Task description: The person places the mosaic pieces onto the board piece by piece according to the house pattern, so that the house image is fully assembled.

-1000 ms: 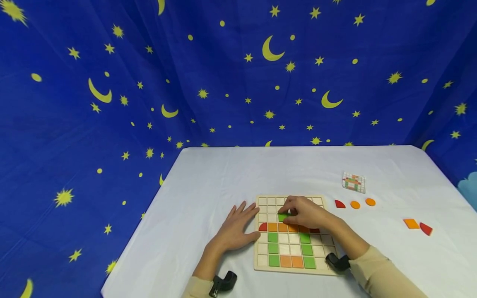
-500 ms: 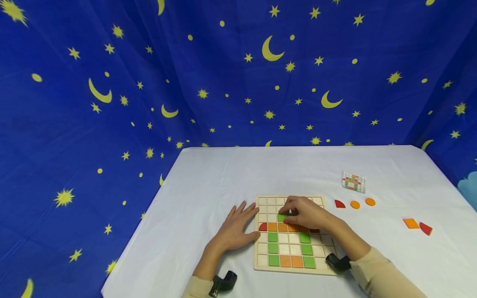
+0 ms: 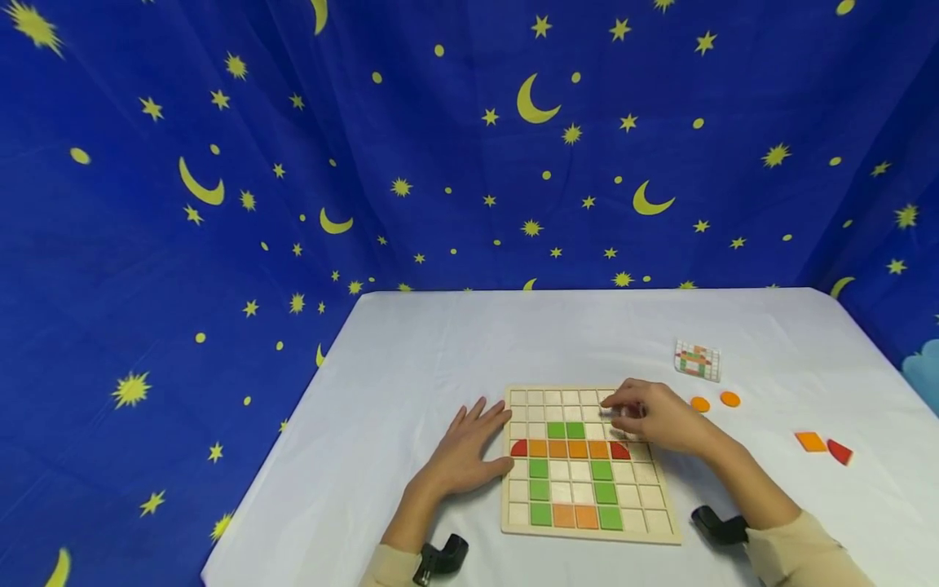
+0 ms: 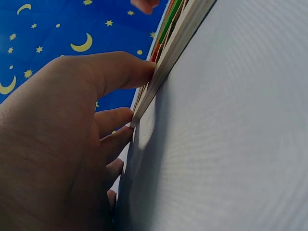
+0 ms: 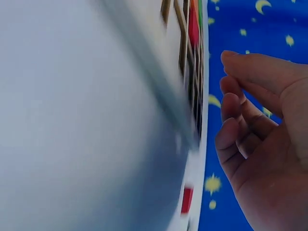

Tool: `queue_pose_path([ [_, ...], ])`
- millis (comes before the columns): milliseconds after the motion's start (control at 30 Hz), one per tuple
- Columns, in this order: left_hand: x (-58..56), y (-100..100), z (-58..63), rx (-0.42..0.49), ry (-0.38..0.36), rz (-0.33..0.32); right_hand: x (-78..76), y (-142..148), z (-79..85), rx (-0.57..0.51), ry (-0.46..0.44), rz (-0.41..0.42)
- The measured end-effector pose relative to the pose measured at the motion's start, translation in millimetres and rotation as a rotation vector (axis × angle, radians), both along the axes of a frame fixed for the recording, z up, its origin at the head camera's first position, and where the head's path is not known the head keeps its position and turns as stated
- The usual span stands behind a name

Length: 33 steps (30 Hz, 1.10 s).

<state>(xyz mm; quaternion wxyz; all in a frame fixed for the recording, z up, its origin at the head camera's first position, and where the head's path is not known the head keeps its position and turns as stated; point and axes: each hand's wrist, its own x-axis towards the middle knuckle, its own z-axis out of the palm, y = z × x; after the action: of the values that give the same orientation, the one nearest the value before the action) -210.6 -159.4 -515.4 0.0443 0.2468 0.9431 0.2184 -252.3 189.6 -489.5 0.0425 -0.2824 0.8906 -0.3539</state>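
Observation:
A wooden grid board lies on the table, with square tiles in several of its cells. Two green tiles sit side by side above a row of orange tiles. A red quarter-circle closes that row at the left, and another red quarter-circle at the right. My left hand has its fingers spread, with thumb and fingertips touching the board's left edge. Over the board's right edge hovers my right hand, fingers loosely bent; in the right wrist view nothing is between thumb and fingers.
Right of the board lie two orange discs, an orange square and a red quarter-circle piece. A small pattern card lies behind them. A blue star-printed curtain hangs behind the white table.
My right hand has left the green tile and moved right, uncovering two green tiles and the row's right end. It now hides the red quarter-circle beside the board. My left hand stays put.

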Motion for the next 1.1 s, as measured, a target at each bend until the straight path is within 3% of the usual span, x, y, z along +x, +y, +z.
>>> queue_pose_path([
  [467,-0.7,-2,0.6,0.006,-0.009,0.008,-2.0,60,-8.0,0.072,0.032,-0.196],
  [800,-0.7,-1,-0.1,0.000,0.002,0.002,-5.3,66,-9.5,0.151,0.026,-0.237],
  [1100,0.2,0,2.6,-0.003,-0.008,0.001,-4.1,64,-11.1,0.138,0.018,-0.234],
])
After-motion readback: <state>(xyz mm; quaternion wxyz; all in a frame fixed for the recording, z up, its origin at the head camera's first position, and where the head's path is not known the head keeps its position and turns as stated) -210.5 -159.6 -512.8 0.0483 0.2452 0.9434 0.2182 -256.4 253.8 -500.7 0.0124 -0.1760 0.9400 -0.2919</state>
